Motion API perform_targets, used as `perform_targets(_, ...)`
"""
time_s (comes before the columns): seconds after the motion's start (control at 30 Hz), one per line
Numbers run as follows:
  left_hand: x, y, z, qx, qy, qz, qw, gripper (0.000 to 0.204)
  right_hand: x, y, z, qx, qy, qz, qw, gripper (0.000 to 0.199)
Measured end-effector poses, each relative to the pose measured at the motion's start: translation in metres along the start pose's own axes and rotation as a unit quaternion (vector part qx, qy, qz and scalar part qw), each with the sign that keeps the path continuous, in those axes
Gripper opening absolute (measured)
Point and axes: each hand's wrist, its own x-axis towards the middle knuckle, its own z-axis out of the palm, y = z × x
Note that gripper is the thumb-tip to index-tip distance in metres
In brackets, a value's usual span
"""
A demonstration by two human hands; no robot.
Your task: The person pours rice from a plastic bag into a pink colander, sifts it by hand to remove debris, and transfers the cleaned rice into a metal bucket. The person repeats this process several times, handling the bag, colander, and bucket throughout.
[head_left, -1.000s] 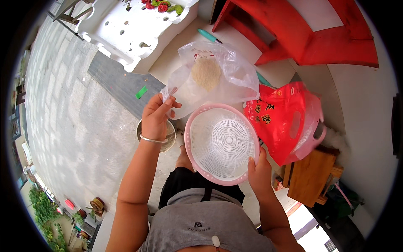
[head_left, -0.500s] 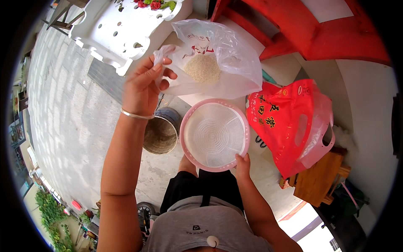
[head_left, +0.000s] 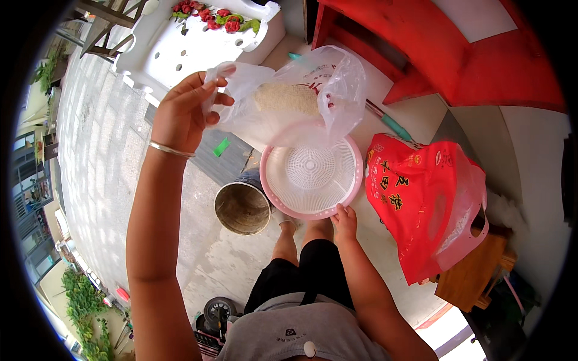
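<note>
Lifting higher than a moment ago, the left hand (head_left: 183, 114) pinches the clear plastic bag of rice (head_left: 289, 99) by one corner; it now hangs tilted, long axis slanting down-right, mouth toward the pink strainer basket (head_left: 313, 174). The right hand (head_left: 344, 218) grips the basket's near rim, thumb over it. Pouring looks imminent.

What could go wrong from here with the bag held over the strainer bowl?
The left hand pinches the clear bag of grain by one corner only; it might slip or dump unevenly past the rim. The right hand holds the pink strainer bowl by its near edge alone, so added weight may tip it.
</note>
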Motion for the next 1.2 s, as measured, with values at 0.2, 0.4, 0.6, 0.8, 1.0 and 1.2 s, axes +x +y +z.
perform_targets(0.2,-0.022,-0.011,-0.006,0.085,0.086,0.024,0.992,0.020,-0.095,-0.085,0.030,-0.479,-0.235,-0.140,0.835,0.018)
perform_targets(0.4,-0.013,-0.016,0.004,0.247,0.164,0.153,0.943,0.036,-0.121,-0.191,0.195,-0.220,-0.266,-0.564,0.750,0.026)
perform_targets(0.6,-0.012,-0.027,0.044,0.654,-0.074,0.399,0.638,0.059,-0.051,-0.231,0.281,-0.604,-0.204,-0.438,0.634,0.025)
perform_targets(0.8,0.030,-0.128,-0.011,0.876,-0.143,0.124,0.443,0.029,-0.004,-0.204,0.266,-0.817,-0.215,-0.247,0.475,0.030)
perform_targets(1.0,0.026,-0.104,-0.006,0.853,-0.196,0.097,0.473,0.017,0.025,-0.221,0.271,-0.622,-0.162,-0.421,0.641,0.025)
perform_targets(1.2,0.047,-0.128,0.025,0.754,-0.181,0.307,0.552,0.049,0.048,-0.215,0.282,-0.809,-0.369,-0.206,0.408,0.025)
